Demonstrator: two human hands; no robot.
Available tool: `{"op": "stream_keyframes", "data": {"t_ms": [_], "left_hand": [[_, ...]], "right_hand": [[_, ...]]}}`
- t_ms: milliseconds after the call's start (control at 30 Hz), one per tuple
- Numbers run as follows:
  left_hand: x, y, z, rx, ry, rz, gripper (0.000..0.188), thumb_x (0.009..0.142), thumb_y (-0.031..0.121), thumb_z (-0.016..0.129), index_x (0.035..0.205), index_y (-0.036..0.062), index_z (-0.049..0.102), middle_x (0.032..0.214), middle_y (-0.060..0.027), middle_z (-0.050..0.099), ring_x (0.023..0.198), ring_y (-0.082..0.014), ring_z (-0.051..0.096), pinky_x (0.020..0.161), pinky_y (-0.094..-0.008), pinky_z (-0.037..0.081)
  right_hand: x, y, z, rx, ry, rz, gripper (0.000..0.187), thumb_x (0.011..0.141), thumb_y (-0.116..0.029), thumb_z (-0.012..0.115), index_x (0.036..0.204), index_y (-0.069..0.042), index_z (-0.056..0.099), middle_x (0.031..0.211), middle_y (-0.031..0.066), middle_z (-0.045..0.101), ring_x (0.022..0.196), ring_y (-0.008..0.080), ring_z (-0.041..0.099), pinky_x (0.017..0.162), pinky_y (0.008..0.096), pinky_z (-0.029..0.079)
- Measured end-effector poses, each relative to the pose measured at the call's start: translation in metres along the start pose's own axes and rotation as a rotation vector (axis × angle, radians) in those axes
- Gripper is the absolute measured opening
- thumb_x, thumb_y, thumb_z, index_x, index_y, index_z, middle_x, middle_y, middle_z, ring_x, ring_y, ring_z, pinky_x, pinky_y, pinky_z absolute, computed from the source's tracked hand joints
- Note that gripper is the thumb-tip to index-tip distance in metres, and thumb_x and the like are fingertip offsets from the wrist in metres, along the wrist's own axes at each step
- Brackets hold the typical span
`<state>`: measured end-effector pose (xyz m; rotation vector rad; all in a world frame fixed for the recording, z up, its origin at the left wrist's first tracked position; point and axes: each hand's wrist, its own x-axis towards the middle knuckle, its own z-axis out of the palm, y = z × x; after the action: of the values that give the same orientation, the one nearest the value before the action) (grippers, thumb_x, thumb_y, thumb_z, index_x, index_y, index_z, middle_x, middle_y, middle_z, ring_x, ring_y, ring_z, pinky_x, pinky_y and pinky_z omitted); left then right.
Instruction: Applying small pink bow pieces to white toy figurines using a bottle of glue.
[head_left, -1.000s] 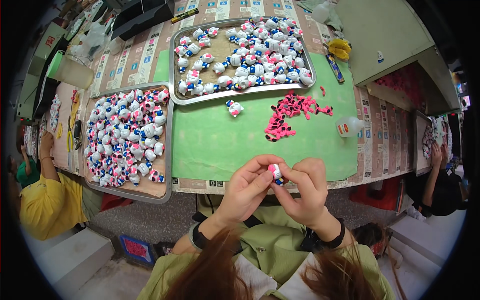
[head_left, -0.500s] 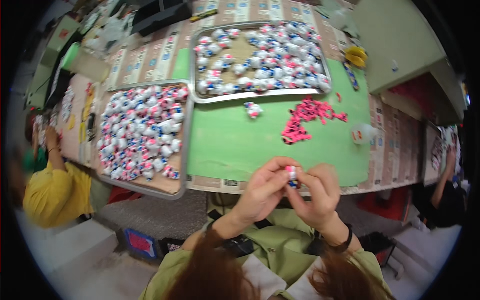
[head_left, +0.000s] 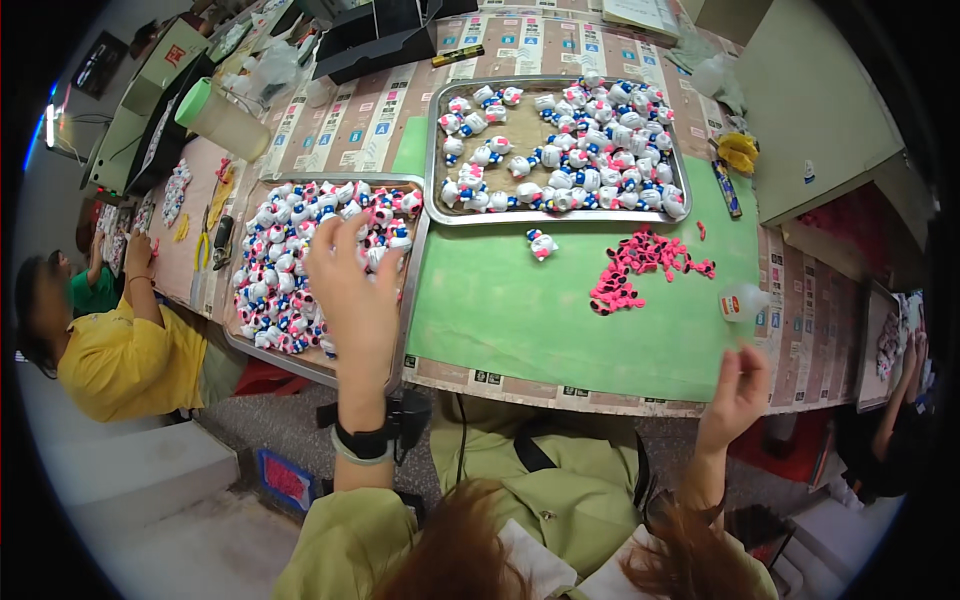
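My left hand [head_left: 350, 290] reaches over the left tray [head_left: 412, 300] with fingers and thumb apart; I see nothing held in it. Under it the tray is packed with small white figurines [head_left: 285, 262] with pink and blue parts. To the right, my right hand [head_left: 735, 400] is raised at the table's front edge, fingertips pinched together. Whether something thin is between them is too blurred to tell. Just beyond them a small translucent bottle [head_left: 742, 302] lies on the green mat [head_left: 500, 330]. A single figurine [head_left: 541, 244] and a pile of small pink pieces [head_left: 640, 268] are there too.
A second metal tray [head_left: 560, 217] of figurines stands behind the mat. A yellow object [head_left: 738, 153] and a marker-like tube [head_left: 727, 188] lie at the right, beside a large pale box [head_left: 825, 110]. A yellow-shirted person [head_left: 130, 350] sits at the left; another person's arm [head_left: 890, 410] shows far right.
My hands have come apart from a figurine held between them. The left has moved left over the tray; the right has moved right, near the bottle. The head view has shifted slightly.
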<state>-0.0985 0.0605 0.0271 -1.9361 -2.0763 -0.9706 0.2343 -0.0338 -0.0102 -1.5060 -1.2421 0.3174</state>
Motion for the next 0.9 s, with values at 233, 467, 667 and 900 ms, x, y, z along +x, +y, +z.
{"op": "stream_keyframes", "data": {"t_ms": [233, 467, 667, 900], "left_hand": [[-0.018, 0.068, 0.065, -0.426, -0.331, 0.296, 0.022, 0.072, 0.000, 0.054, 0.094, 0.0008, 0.055, 0.088, -0.0124, 0.055, 0.082, -0.0282, 0.052, 0.071, -0.0342, 0.042], [-0.025, 0.069, 0.065, -0.233, -0.363, 0.241, 0.024, 0.070, 0.006, 0.059, 0.093, 0.0005, 0.054, 0.080, -0.0112, 0.052, 0.074, -0.0257, 0.052, 0.065, -0.0332, 0.042], [-0.037, 0.084, 0.033, -1.041, -0.760, -0.507, 0.026, 0.079, 0.008, 0.053, 0.104, 0.0015, 0.049, 0.090, -0.0073, 0.053, 0.076, -0.0160, 0.053, 0.066, -0.0270, 0.041], [-0.068, 0.093, 0.016, -1.644, -0.878, -0.764, 0.035, 0.080, 0.001, 0.049, 0.114, -0.0020, 0.041, 0.103, -0.0101, 0.050, 0.084, -0.0147, 0.054, 0.070, -0.0251, 0.042]], "right_hand": [[0.039, 0.028, 0.002, 0.059, 0.080, 0.123, 0.049, 0.076, -0.001, 0.055, 0.120, 0.000, 0.034, 0.112, 0.0098, 0.040, 0.102, 0.0166, 0.039, 0.087, 0.0298, 0.032], [0.050, 0.057, -0.008, 0.146, -0.257, 0.382, 0.044, 0.077, -0.004, 0.055, 0.116, 0.002, 0.036, 0.099, 0.0092, 0.052, 0.093, 0.0141, 0.049, 0.082, 0.0255, 0.038], [0.030, -0.004, 0.000, 0.636, -0.155, 0.476, 0.044, 0.079, -0.006, 0.051, 0.119, 0.003, 0.035, 0.096, 0.0105, 0.053, 0.090, 0.0173, 0.054, 0.078, 0.0277, 0.042], [0.000, -0.040, 0.010, 0.592, -0.410, 0.495, 0.038, 0.069, -0.002, 0.059, 0.104, 0.000, 0.044, 0.095, 0.0116, 0.051, 0.080, 0.0148, 0.053, 0.073, 0.0265, 0.042]]}}
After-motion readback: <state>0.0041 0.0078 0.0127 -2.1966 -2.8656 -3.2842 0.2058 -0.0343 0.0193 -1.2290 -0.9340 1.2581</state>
